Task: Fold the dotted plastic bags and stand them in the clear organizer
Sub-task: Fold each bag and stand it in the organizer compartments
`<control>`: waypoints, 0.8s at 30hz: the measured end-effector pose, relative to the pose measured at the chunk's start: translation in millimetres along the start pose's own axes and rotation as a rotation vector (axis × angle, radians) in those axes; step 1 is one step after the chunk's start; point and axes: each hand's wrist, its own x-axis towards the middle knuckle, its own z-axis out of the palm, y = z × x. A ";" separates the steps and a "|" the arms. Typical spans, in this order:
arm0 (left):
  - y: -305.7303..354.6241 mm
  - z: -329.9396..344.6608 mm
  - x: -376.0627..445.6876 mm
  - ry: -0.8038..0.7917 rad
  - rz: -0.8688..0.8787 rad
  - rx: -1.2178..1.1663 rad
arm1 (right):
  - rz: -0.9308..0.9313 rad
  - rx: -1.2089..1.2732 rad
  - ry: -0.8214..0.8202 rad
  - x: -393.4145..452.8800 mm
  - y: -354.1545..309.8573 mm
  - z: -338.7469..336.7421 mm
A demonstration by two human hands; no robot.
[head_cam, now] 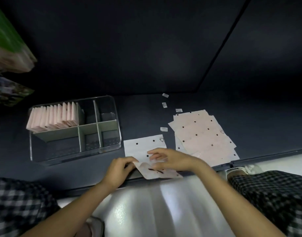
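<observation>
Hands at six o'clock: your left hand (pixel 118 170) and right hand (pixel 165 159) both pinch the dotted bag's (pixel 143 147) near edge.

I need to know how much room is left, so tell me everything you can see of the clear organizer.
The clear organizer is a see-through, plastic-looking rectangular tray with rounded corners. It sits flat on the dark surface, left of the bag being folded. Pale dividers split it into compartments. Folded pink bags stand upright in the far left one; the others look empty. Neither hand touches it.
</observation>
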 end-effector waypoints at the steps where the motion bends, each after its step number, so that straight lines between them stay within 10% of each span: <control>1: -1.1 0.2 1.7 0.007 -0.047 -0.096 | 0.037 -0.014 -0.059 -5.7 4.4 -13.9; 6: -5.7 3.4 11.2 0.040 -0.238 -0.330 | 0.081 0.078 -0.067 -13.1 30.2 -31.6; 14: -1.4 9.2 11.0 0.184 -0.453 -0.583 | 0.074 -0.027 0.573 30.8 47.5 2.7; 19: 4.2 17.2 -3.9 0.386 -0.428 -0.146 | 0.212 -0.192 0.579 52.1 45.8 3.9; 24: 10.8 20.2 -15.2 0.225 0.165 0.447 | 0.273 -0.208 0.536 54.9 43.1 2.8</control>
